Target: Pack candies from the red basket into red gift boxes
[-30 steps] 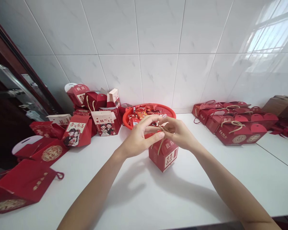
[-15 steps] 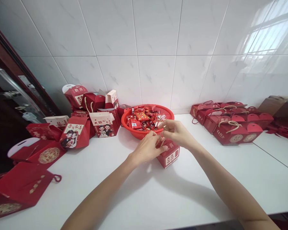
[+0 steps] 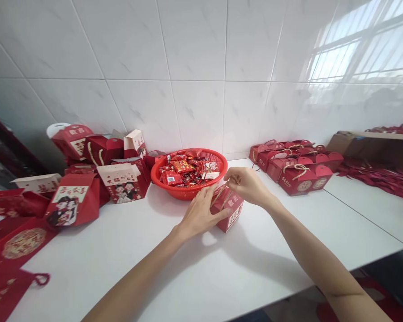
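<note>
On the white table (image 3: 275, 264), before a tiled wall (image 3: 198, 107): one small red box (image 3: 235, 206) at the middle, between two hands; one red basket (image 3: 184, 193) just behind it, filled with wrapped sweets (image 3: 184, 167), heaped too thickly to count. To the left, a cluster of red boxes, at least ten, many overlapping and several with flaps up; two of these show a printed couple clearly, one standing couple box (image 3: 124, 190) and one tilted couple box (image 3: 72, 201). To the right, a second group of boxes, set close together, exact number hidden by overlap; two round emblems face forward on the nearest, and a tied cord (image 3: 297, 167) tops one. Beyond them, one brown carton (image 3: 383, 150) and one dark red pile (image 3: 379, 179), pieces not countable.

Position: small red box rests on the table, its left side against the left hand (image 3: 201, 212), its top just below and to the left of the right hand (image 3: 246, 185). Its cord handle (image 3: 225, 200) rises toward the right hand's fingers.

Left hand: half curled, thumb along the front of the box, fingers round the left side, some fingertips hidden. Right hand: narrow, thumb and fingers pinched together at the upper end of the cord handle, above the box; wrist bent downward, exact grip partly covered by the fingers
</note>
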The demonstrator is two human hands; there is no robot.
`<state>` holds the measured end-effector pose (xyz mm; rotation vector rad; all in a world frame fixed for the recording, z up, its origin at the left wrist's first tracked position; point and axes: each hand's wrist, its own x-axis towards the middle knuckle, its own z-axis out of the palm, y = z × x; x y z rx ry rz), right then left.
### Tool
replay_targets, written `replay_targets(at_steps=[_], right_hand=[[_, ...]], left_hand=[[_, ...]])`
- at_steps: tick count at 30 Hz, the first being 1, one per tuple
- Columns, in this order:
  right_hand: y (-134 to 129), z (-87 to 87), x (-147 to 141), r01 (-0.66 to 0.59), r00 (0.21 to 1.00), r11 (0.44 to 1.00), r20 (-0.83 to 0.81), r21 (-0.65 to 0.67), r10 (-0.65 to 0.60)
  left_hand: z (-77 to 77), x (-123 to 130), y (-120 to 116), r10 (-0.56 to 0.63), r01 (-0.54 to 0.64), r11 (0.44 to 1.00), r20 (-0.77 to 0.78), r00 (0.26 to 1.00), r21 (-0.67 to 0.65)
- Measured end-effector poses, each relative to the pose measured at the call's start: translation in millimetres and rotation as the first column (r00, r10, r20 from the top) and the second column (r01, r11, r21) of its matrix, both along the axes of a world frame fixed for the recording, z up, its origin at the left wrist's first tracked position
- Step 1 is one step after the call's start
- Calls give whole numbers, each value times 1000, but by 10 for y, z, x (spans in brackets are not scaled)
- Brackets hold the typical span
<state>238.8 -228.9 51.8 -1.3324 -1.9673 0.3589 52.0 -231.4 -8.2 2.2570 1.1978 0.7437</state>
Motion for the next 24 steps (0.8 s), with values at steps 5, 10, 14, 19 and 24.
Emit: replay_targets(at_steps=[5,10,14,19,24], right_hand=[[-181,132,635,193,962,973,-222,128,-162],[-472,194,1473,426,844,894,-417,136,-338],[-630,91,2102,616,657,786,-581,48,-480],[-597,-149,2636,755,520,654,-572,-41,-635],[-335,-322,2872,773,487,634,-611,-31,-624]], left_hand=[[-403,75,21,-61,65,998,207,976,-11],[-713,153,-17,-146,151,989,205,968,-8],[-711,172,-41,-176,173,984,191,966,31],[-689,169,-28,-175,173,985,157,972,28],[-698,161,-20,-186,186,983,114,976,10]])
